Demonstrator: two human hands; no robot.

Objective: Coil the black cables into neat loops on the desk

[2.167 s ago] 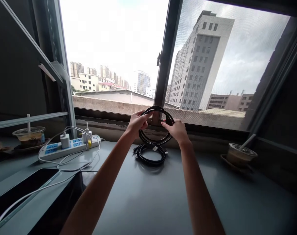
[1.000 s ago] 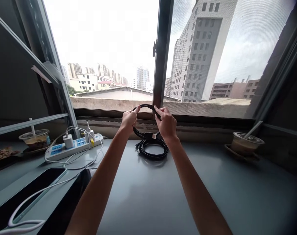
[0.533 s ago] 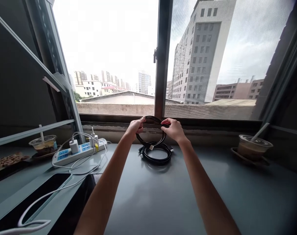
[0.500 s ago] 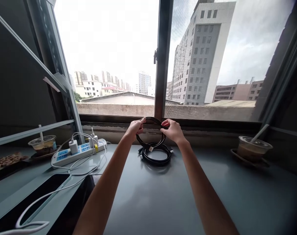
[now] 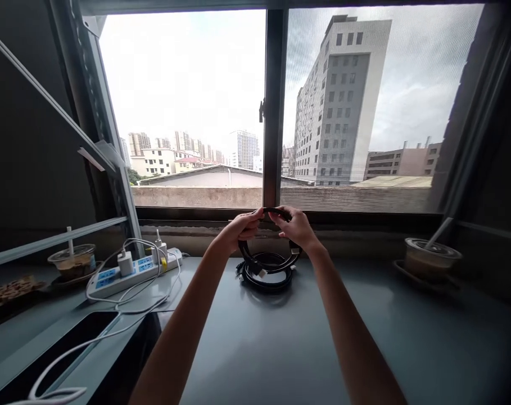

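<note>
A looped black cable (image 5: 249, 256) hangs upright between my hands, with a light connector (image 5: 262, 273) near its lower left. My left hand (image 5: 243, 228) is closed round the upper left of the loop. At the upper right, my right hand (image 5: 294, 225) pinches the same loop, its fingertips close to the left ones. A second connector shows just below my right hand. Directly beneath lies another coiled black cable (image 5: 268, 288) on the grey table (image 5: 272, 349), partly covered by the raised loop.
A white power strip (image 5: 139, 272) with chargers and a white cord (image 5: 76, 337) lies on the left. Lidded cups stand at the left (image 5: 75, 263) and right (image 5: 430, 257). Dark flat panels lie front left. A window frame (image 5: 272, 112) rises behind.
My hands have come closer together at the top of the loop. A connector now shows below my right hand. The view has tilted slightly upward.
</note>
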